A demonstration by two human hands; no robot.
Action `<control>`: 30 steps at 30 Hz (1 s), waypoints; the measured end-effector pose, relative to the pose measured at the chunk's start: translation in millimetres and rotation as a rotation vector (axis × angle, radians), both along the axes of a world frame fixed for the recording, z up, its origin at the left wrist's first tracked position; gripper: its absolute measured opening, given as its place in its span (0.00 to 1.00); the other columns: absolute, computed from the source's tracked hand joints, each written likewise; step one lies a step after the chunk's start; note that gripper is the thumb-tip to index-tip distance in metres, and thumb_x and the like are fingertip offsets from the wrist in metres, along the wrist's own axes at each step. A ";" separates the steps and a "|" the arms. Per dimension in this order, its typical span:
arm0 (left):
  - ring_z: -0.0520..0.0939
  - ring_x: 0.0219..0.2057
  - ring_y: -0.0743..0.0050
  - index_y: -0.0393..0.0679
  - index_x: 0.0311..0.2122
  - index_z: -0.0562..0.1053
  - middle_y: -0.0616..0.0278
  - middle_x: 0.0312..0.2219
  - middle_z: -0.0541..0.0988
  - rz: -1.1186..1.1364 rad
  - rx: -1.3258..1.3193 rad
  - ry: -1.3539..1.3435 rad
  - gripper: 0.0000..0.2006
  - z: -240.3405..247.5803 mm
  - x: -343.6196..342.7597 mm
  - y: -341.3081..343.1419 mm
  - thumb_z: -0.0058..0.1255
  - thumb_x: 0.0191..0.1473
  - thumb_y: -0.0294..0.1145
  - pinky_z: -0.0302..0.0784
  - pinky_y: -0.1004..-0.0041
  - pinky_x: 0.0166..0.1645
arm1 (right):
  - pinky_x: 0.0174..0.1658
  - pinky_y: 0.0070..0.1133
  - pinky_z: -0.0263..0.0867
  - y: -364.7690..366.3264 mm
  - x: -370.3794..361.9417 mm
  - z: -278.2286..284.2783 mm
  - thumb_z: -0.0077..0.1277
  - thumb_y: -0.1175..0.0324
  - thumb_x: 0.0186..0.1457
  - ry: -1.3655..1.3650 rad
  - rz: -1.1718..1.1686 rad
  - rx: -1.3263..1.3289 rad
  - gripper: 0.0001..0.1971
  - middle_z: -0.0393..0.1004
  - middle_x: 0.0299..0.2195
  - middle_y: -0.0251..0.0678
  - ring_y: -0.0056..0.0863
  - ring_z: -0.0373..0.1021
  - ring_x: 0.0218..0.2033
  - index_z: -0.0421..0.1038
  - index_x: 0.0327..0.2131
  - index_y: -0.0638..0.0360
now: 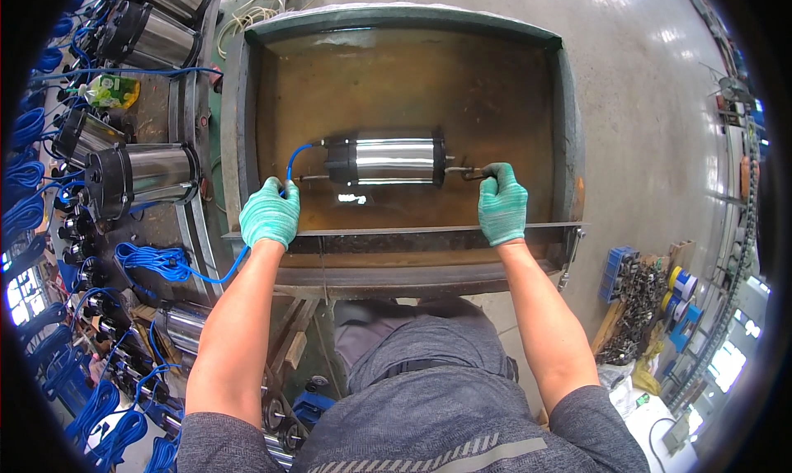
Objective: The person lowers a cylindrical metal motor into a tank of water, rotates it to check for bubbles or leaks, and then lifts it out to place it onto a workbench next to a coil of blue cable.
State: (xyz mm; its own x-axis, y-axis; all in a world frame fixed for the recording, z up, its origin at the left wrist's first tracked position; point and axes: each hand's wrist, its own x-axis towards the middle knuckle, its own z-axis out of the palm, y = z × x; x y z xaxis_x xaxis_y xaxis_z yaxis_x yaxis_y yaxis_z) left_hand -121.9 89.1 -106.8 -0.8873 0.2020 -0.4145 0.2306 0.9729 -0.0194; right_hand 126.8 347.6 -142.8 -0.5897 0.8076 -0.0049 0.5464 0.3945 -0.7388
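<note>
A shiny steel motor [396, 160] with black end caps lies level over the brown water of a tank [242, 135]; whether it touches the water I cannot tell. My left hand [271, 215], in a green knit glove, is closed at a thin metal rod [313, 178] reaching the motor's left end. A blue cable [299, 153] arches from that end down to the same hand. My right hand [502, 204], gloved alike, grips a metal hook [472, 174] by the motor's right end. Its curled fingers hide part of the hook.
A flat metal bar [412, 240] crosses the tank's near side beneath my wrists. Steel motors [148, 176] and coiled blue cables [153, 260] crowd the left. Metal parts [639, 308] and a blue crate [617, 272] stand at lower right, on the grey floor [643, 143].
</note>
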 end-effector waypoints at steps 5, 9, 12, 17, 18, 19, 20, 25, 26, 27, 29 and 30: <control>0.82 0.38 0.40 0.46 0.39 0.78 0.46 0.32 0.83 0.000 0.002 0.000 0.19 -0.1 0.4 0.5 0.46 0.62 0.51 0.76 0.50 0.44 | 0.33 0.33 0.71 -0.1 0.0 -2.0 0.46 0.75 0.58 0.035 0.006 0.019 0.05 0.78 0.27 0.48 0.48 0.76 0.27 0.72 0.36 0.58; 0.82 0.38 0.40 0.46 0.38 0.78 0.46 0.32 0.83 0.003 -0.006 0.003 0.18 0.2 0.4 1.0 0.46 0.62 0.51 0.76 0.50 0.44 | 0.33 0.33 0.71 0.2 -0.3 -1.4 0.46 0.75 0.58 0.020 0.004 0.020 0.05 0.78 0.27 0.48 0.49 0.76 0.28 0.72 0.37 0.57; 0.82 0.38 0.40 0.47 0.38 0.78 0.46 0.32 0.83 0.003 -0.005 0.004 0.18 0.3 0.6 1.5 0.46 0.62 0.51 0.76 0.51 0.44 | 0.33 0.33 0.71 0.3 0.5 -1.9 0.46 0.75 0.58 0.025 0.001 0.013 0.05 0.78 0.27 0.48 0.49 0.76 0.28 0.72 0.37 0.57; 0.83 0.38 0.40 0.47 0.38 0.78 0.46 0.32 0.83 0.005 -0.003 0.009 0.18 -0.8 0.5 0.9 0.46 0.61 0.51 0.77 0.51 0.44 | 0.33 0.34 0.71 0.2 0.3 -1.6 0.46 0.75 0.58 0.031 -0.005 0.010 0.05 0.77 0.27 0.48 0.49 0.76 0.28 0.72 0.37 0.57; 0.82 0.38 0.40 0.47 0.38 0.78 0.46 0.32 0.83 0.008 -0.004 0.012 0.18 -0.6 0.7 1.1 0.47 0.61 0.51 0.77 0.50 0.44 | 0.32 0.34 0.71 0.3 0.4 -1.6 0.46 0.75 0.58 0.031 -0.005 0.009 0.05 0.77 0.26 0.48 0.49 0.76 0.27 0.72 0.37 0.57; 0.82 0.38 0.40 0.47 0.38 0.78 0.46 0.33 0.83 0.011 -0.005 0.015 0.18 -0.5 1.0 1.4 0.47 0.61 0.51 0.77 0.50 0.44 | 0.32 0.34 0.71 0.3 0.6 -1.7 0.47 0.75 0.58 0.030 -0.005 0.008 0.05 0.77 0.26 0.48 0.49 0.76 0.27 0.72 0.37 0.57; 0.82 0.38 0.40 0.47 0.38 0.78 0.46 0.33 0.83 0.009 -0.004 0.014 0.18 -0.8 1.0 1.5 0.47 0.61 0.51 0.77 0.50 0.44 | 0.32 0.34 0.71 0.4 0.8 -2.1 0.47 0.75 0.58 0.030 -0.007 0.008 0.05 0.77 0.26 0.48 0.49 0.76 0.27 0.72 0.37 0.57; 0.83 0.36 0.41 0.48 0.38 0.77 0.48 0.30 0.83 -0.024 -0.015 0.026 0.19 -2.0 1.0 -1.0 0.43 0.63 0.51 0.77 0.50 0.43 | 0.32 0.33 0.71 0.1 0.3 -1.7 0.47 0.75 0.58 0.025 -0.008 0.003 0.05 0.77 0.26 0.48 0.48 0.76 0.27 0.72 0.37 0.57; 0.83 0.36 0.41 0.48 0.38 0.77 0.48 0.30 0.83 -0.025 -0.015 0.026 0.19 -2.6 0.9 -1.1 0.43 0.63 0.51 0.77 0.50 0.43 | 0.32 0.33 0.71 0.1 0.4 -1.4 0.47 0.75 0.58 0.025 -0.009 0.003 0.05 0.77 0.26 0.48 0.48 0.76 0.27 0.72 0.37 0.57; 0.83 0.36 0.41 0.48 0.38 0.77 0.48 0.30 0.83 -0.027 -0.018 0.027 0.19 -3.1 0.8 -1.0 0.43 0.63 0.51 0.77 0.50 0.43 | 0.32 0.33 0.71 0.1 0.4 -1.0 0.46 0.75 0.58 0.027 -0.009 0.000 0.05 0.78 0.27 0.48 0.48 0.76 0.27 0.72 0.37 0.57; 0.83 0.36 0.41 0.48 0.38 0.77 0.48 0.30 0.83 -0.029 -0.022 0.028 0.19 -2.8 0.8 -0.5 0.43 0.63 0.51 0.77 0.50 0.43 | 0.32 0.33 0.71 0.1 0.8 -1.4 0.46 0.75 0.58 0.029 -0.009 -0.002 0.05 0.78 0.27 0.48 0.48 0.76 0.27 0.72 0.37 0.58; 0.83 0.36 0.41 0.48 0.38 0.77 0.48 0.30 0.83 -0.027 -0.025 0.023 0.19 -1.6 1.0 0.3 0.43 0.63 0.51 0.77 0.50 0.43 | 0.33 0.33 0.71 0.1 1.2 -2.1 0.46 0.75 0.58 0.023 -0.012 -0.004 0.05 0.78 0.27 0.47 0.48 0.76 0.27 0.72 0.37 0.58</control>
